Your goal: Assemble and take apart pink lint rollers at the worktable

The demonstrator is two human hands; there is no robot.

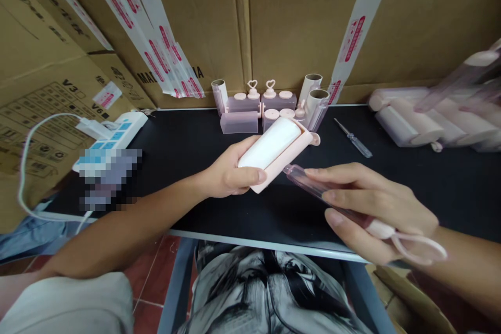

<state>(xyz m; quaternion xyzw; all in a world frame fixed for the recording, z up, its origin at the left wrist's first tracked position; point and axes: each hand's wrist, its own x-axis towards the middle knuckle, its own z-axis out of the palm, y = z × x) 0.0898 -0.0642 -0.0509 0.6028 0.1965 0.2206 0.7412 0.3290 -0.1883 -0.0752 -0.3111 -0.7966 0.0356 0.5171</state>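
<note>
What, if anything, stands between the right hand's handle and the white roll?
The pink cover: in this view, its side lies between the roll in the left hand and the handle.

At work above a black tabletop point(235, 214)
The left hand point(229, 169) grips a pink holder point(282, 160) bearing a white roll point(270, 147); the right hand point(376, 201) holds a translucent pink piece point(303, 179) near it.

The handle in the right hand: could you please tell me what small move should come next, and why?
Probably line up the handle with the case, since the right hand points the handle's tip at the case's side, while the left hand holds the case with the white roll in it. Whether tip and case touch is unclear.
</note>
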